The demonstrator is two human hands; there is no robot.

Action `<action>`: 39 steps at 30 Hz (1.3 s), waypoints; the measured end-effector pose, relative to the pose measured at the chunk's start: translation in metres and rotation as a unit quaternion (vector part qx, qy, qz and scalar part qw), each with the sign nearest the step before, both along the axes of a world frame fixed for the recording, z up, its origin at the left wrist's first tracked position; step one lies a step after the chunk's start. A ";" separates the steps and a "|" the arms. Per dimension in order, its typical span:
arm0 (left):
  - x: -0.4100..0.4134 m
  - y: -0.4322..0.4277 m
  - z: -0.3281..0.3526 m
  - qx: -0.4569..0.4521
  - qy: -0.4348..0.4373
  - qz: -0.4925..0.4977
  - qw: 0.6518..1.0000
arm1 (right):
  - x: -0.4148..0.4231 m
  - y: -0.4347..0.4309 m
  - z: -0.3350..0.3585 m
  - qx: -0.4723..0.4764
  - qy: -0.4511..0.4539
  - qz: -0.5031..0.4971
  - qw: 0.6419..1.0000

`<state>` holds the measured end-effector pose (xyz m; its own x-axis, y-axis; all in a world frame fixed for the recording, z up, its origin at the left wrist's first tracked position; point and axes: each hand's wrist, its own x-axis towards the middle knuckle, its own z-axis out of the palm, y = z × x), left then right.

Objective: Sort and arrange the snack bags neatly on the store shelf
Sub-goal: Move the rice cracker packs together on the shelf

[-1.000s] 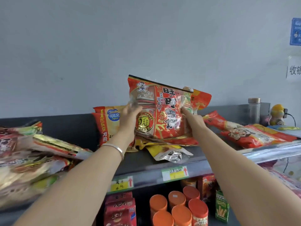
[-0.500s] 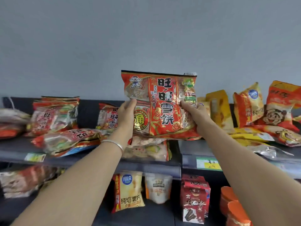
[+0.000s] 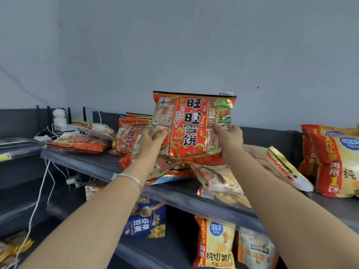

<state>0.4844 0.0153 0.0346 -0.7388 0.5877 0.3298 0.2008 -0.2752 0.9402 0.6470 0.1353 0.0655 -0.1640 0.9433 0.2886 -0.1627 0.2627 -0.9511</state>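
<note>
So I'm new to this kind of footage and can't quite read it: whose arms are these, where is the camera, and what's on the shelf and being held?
There is no machine here. The camera sits on a person's head, looking forward and down, so the two bare arms reaching in are their own. The left hand, with a bracelet on its wrist, and the right hand grip the two sides of a red rice cracker bag, held upright above the top shelf. Similar red bags lie in a loose pile on it. Yellow chip bags stand at the right. More snack bags sit on the shelf below.
</note>
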 end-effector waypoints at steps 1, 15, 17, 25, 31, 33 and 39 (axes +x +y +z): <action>-0.012 0.002 -0.003 -0.009 -0.008 -0.001 1.000 | -0.016 0.004 -0.001 -0.004 0.008 0.004 1.000; -0.194 0.019 -0.007 -0.036 -0.067 0.094 0.993 | -0.203 0.034 0.021 -0.100 -0.107 0.228 0.963; -0.224 0.022 -0.011 -0.045 -0.081 0.094 0.991 | -0.233 0.034 0.017 -0.085 -0.089 0.218 0.968; -0.341 0.043 -0.040 -0.158 -0.027 0.067 0.985 | -0.365 0.013 -0.027 -0.058 -0.066 0.099 0.991; -0.352 0.046 -0.065 -0.280 0.164 0.055 0.944 | -0.394 -0.006 -0.077 -0.088 -0.166 0.054 0.981; -0.347 0.050 -0.074 -0.324 0.210 0.069 0.920 | -0.395 -0.003 -0.079 -0.107 -0.191 0.032 0.975; -0.341 0.043 -0.085 -0.403 0.316 0.063 0.857 | -0.394 -0.005 -0.072 -0.095 -0.328 0.016 0.940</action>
<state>0.1437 0.0587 -0.0508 -0.6360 0.7420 0.2122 0.7206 0.4726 0.5073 0.2534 0.1299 -0.0067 -0.2767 0.9592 -0.0578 0.4695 0.0825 -0.8791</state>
